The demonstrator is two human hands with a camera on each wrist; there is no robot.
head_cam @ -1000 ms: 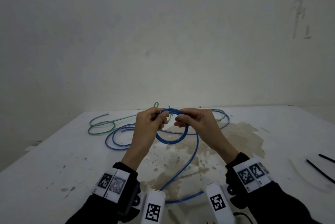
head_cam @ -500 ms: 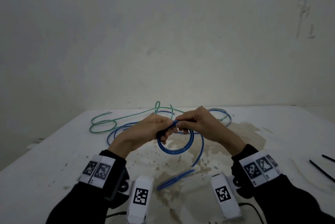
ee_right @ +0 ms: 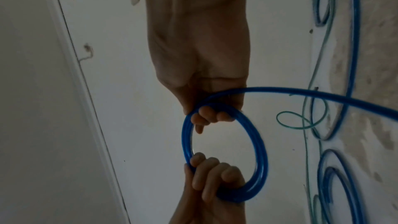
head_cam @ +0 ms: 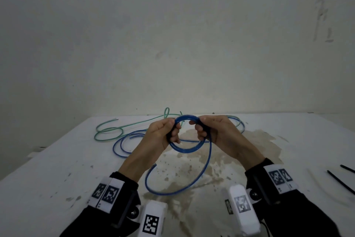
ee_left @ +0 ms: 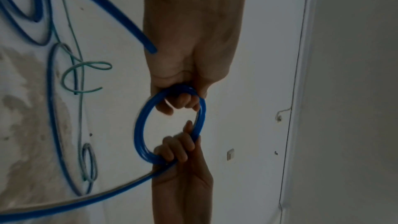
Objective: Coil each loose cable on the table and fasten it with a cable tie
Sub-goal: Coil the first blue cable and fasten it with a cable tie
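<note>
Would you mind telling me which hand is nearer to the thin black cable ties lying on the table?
Right. The right hand grips the blue cable coil on the side toward the black cable ties at the table's right edge; the left hand holds the coil's far side.

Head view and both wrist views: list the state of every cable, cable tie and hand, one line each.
Blue cable coil: raised above the table, gripped by both hands, loose tail curving down to the table.
Other blue cable: loose on the table, uncoiled.
Green cable: loose on the table, uncoiled.
Cable ties: lying unused at the table's right edge.
Left hand: grips the coil's left side.
Right hand: grips the coil's right side.
</note>
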